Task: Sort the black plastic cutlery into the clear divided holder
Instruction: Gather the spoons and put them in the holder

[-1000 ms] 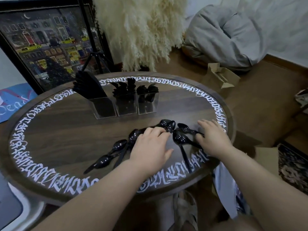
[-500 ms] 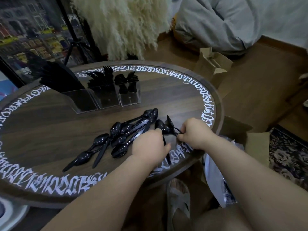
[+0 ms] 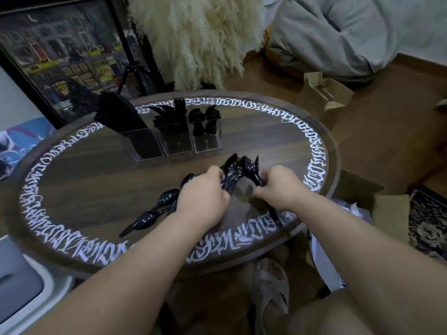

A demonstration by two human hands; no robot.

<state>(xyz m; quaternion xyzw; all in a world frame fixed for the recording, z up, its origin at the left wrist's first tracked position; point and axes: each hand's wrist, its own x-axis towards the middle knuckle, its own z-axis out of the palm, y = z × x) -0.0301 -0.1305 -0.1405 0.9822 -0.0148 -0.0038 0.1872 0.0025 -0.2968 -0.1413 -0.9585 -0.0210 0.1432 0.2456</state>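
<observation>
- Got a bunch of black spoons [image 3: 238, 169] gathered up in the middle of the frame, bowls fanned out and pointing toward the top. My left hand [image 3: 205, 197] is curled around the handles from the left, my right hand [image 3: 281, 187] is curled around them from the right.
- A few loose spoons [image 3: 157, 209] are lying on the table to the lower left of my left hand, not picked up yet.
- The clear divided holder [image 3: 169, 141] sits above center, well apart from my hands. Left compartment has what I'd guess are knives leaning left, middle has forks, right one has spoons.
- It's all on a round wooden table [image 3: 278, 131] with white lettering around the rim.
- What could go wrong: the bundle is splayed, not lined up, so a spoon could slip out when I lift. And those knives lean hard, so bumping the holder might tip it.
</observation>
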